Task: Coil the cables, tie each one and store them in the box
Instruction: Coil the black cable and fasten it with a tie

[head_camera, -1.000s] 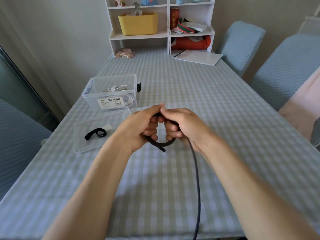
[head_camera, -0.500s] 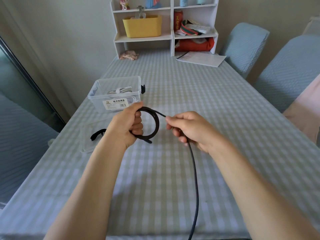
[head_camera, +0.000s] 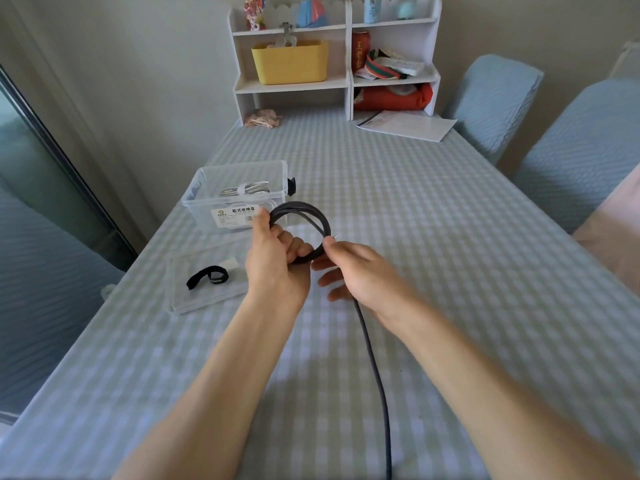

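Hands meet at the middle of the frame, and between them we hold the dark cable (head_camera: 372, 358). Our left hand (head_camera: 273, 258) is closed around the lower left part of the coil (head_camera: 311, 211), which stands as an upright ring just above the fingers. Our right hand (head_camera: 360, 275) pinches the cable with thumb and forefinger at the right side of the ring, the other fingers loosely spread below. From under the right hand the loose length runs straight down to the bottom edge of the frame, so its long axis points toward us and the right hand is the nearer one to feed it. We judge the next turn must draw this length up and lay it onto the ring. The clear box (head_camera: 207, 188) stands just behind the left hand, up and left, with a light bundled cable (head_camera: 244, 189) inside. Lower left, a black strap (head_camera: 207, 277) lies on the clear lid (head_camera: 194, 303) on the checked surface (head_camera: 450, 237).
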`<state>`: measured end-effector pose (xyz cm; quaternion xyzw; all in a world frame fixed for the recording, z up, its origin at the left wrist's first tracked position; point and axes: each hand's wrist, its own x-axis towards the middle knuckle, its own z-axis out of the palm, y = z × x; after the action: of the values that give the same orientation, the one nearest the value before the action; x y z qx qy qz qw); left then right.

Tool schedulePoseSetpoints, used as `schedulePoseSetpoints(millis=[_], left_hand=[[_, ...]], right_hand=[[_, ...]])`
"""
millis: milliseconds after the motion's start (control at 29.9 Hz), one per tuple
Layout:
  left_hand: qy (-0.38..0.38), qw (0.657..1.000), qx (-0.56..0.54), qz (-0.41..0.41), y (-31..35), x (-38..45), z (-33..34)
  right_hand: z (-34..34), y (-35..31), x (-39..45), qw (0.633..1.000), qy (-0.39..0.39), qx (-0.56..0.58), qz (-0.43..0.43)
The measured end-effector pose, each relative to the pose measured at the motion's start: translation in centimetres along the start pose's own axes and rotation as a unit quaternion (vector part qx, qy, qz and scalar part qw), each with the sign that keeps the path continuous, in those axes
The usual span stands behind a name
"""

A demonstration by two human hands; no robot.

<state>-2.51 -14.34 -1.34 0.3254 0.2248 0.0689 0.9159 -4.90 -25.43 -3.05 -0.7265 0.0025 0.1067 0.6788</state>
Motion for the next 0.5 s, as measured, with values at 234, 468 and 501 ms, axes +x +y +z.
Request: schedulePoseSetpoints(millis=[234,468,501], left_hand=[[0.033,0.976,0.203,0.075,-1.1,-0.8,0.0],[-0.057,0.970,0.227,0.072,-1.4,-1.2,0.3],[-0.072,0.967,0.232,0.070,-1.2,-1.2,0.3]], right_hand=[[0.9,0.4,1.0,0.984,0.048,0.172,-0.025],[-0.1,0.1,1.0,0.921,-0.002,0.387,-0.039],[-0.2,0.0,1.0,0.918,-0.005,0.394,-0.048]])
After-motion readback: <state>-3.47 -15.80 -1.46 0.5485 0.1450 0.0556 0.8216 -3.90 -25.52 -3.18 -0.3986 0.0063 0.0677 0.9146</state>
